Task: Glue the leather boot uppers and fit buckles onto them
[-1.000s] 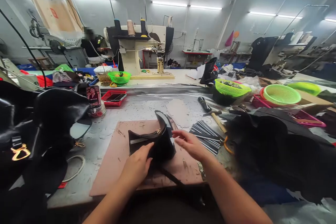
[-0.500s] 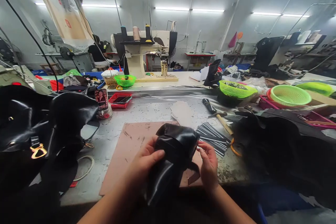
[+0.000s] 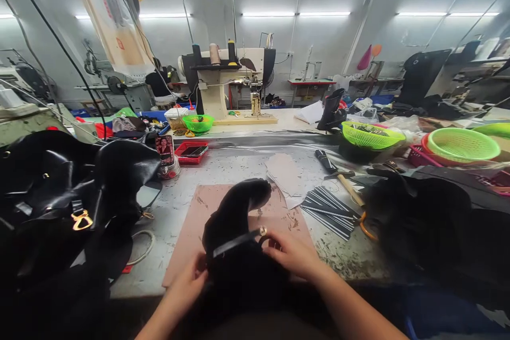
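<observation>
Head view: at the lower middle of the frame, a long, curved, black leather-like piece lies partly over a flat pinkish-brown board, a narrow shiny black strap running across it to a small gold-coloured fitting. The worker's hands are apart, one at each side. The right hand has its fingers curled onto the black piece just beside that fitting. The left hand touches the opposite edge, fingers bent, but so much black there hides the fingertips that I cannot tell whether it grips. Right of the board, black strips with white stripes lie fanned on the grey metal-topped desk, near a wooden-handled hammer. Glossy black leather pieces are heaped at the left of the frame.
</observation>
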The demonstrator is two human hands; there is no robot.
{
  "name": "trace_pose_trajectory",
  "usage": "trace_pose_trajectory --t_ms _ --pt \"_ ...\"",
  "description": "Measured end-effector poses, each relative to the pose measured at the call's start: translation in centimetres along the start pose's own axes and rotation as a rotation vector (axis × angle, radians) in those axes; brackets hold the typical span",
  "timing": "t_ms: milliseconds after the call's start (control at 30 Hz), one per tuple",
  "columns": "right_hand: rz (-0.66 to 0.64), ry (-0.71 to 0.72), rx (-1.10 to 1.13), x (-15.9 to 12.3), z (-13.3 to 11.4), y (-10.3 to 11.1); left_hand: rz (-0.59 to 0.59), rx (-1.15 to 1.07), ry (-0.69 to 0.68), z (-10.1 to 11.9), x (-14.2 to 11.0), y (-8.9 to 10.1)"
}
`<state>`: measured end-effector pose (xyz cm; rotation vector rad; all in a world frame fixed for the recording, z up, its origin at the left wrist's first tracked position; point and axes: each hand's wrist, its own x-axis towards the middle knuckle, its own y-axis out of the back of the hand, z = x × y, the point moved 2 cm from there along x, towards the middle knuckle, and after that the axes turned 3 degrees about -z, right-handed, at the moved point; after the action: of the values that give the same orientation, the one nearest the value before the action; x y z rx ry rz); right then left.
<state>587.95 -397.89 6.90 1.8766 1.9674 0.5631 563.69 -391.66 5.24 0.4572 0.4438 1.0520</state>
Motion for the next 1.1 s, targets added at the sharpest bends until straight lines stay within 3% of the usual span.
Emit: trace_pose_trajectory --t_ms 100,200,300,400,500,600,667,767,867,1000,1100 --pt "-0.014 0.016 -0.347 -0.4 -0.1 0.5 0.059 0.101 -0.071 -0.5 -1.1 1.8" --pt "-0.016 -0.113 -0.703 -0.9 -0.2 1.6 0.094 0.277 -0.345 0.9 -2.2 1.7" --pt "-0.023 -0.237 -0.918 -1.7 -0.7 3.7 0.133 0.461 -0.645 2.5 -3.1 0.4" --pt "-0.056 -0.215 -0.864 -2.7 -1.8 5.6 0.120 0.529 -0.867 3.7 -3.3 -1.2" --pt "-0.116 -0.043 -0.616 -3.5 -3.1 6.6 0.075 0.586 -1.043 5.0 -2.9 -2.6" --pt "-0.163 0.105 -0.370 -3.6 -4.0 6.5 -0.032 0.611 -1.131 6.2 -2.0 -3.5" --pt "-0.206 0.178 -0.186 -3.3 -4.2 5.9 -0.150 0.554 -1.064 6.9 -1.4 -3.5" --pt "-0.275 0.186 0.180 -2.5 -4.2 4.0 -0.328 0.331 -0.681 7.1 -0.5 -2.5" --pt "-0.190 0.115 0.383 -1.7 -4.0 1.6 -0.427 0.111 -0.373 7.0 -0.2 -1.5" --pt "-0.023 0.132 0.257 -1.3 -3.9 -0.7 -0.507 0.076 -0.366 7.6 -0.8 -1.7" --pt "0.047 0.212 0.152 -1.5 -4.0 -1.1 -0.512 0.094 -0.387 8.1 -1.3 -2.3"
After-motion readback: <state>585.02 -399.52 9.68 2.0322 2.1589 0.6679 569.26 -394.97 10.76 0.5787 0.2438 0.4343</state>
